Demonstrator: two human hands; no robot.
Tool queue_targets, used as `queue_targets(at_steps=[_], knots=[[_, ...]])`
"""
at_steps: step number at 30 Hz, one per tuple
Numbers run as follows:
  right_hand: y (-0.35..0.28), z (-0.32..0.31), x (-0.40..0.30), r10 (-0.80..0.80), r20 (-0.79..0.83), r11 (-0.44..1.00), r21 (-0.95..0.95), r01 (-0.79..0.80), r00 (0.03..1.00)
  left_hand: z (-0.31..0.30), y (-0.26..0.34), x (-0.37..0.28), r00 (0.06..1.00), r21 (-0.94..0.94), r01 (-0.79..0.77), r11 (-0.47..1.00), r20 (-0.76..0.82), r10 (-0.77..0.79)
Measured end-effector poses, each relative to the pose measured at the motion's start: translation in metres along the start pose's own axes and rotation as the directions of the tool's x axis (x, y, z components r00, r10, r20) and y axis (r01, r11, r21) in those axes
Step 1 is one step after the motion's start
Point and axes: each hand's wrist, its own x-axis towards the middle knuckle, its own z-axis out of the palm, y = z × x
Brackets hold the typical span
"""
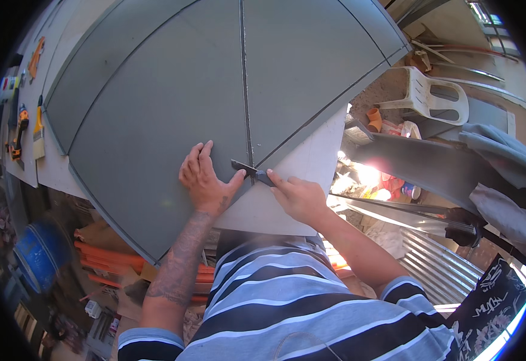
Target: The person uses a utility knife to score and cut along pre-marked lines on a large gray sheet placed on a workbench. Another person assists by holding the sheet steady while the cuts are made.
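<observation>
A large grey sheet panel (pixel 168 104) with dark grooves lies on a white board (pixel 308 162) in front of me. My right hand (pixel 300 198) grips the dark handle of a cutting tool (pixel 245 168), whose flat dark blade crosses the lower end of the middle groove (pixel 246 90). My left hand (pixel 206 180) rests on the panel left of the tool, fingers spread, its thumb at the blade. Whether that thumb presses on the blade or only lies beside it, I cannot tell.
At the left lie a paintbrush (pixel 39 135), an orange and black power tool (pixel 19 133) and an orange-handled tool (pixel 35 61). A blue drum (pixel 42 257) stands lower left. On the right are a white plastic chair (pixel 425 97), an orange pipe elbow (pixel 374 119) and corrugated metal sheet (pixel 439 266).
</observation>
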Motion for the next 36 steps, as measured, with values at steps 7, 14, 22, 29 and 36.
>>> queue_targets(at_steps=[7, 14, 22, 29, 36], knots=[[0.006, -0.005, -0.002, 0.040, 0.052, 0.999, 0.010, -0.041, 0.998, 0.004, 0.003, -0.001, 0.998, 0.009, -0.014, 1.000, -0.055, 0.014], [0.004, -0.007, -0.001, 0.068, 0.062, 0.996, 0.051, -0.071, 0.996, 0.004, 0.004, 0.000, 0.998, -0.018, 0.030, 0.999, -0.049, -0.030], [0.003, -0.004, 0.004, 0.103, 0.086, 0.988, 0.110, -0.112, 0.991, 0.006, 0.009, 0.002, 0.996, -0.057, 0.050, 0.997, -0.077, -0.055], [0.004, -0.012, -0.005, 0.127, 0.137, 0.986, 0.086, -0.140, 0.982, -0.002, 0.006, 0.004, 0.999, -0.065, 0.028, 0.998, -0.017, -0.029], [-0.015, -0.004, -0.010, 0.192, 0.173, 0.971, 0.111, -0.213, 0.966, -0.014, 0.001, 0.021, 0.998, -0.126, 0.006, 0.992, 0.061, 0.002]])
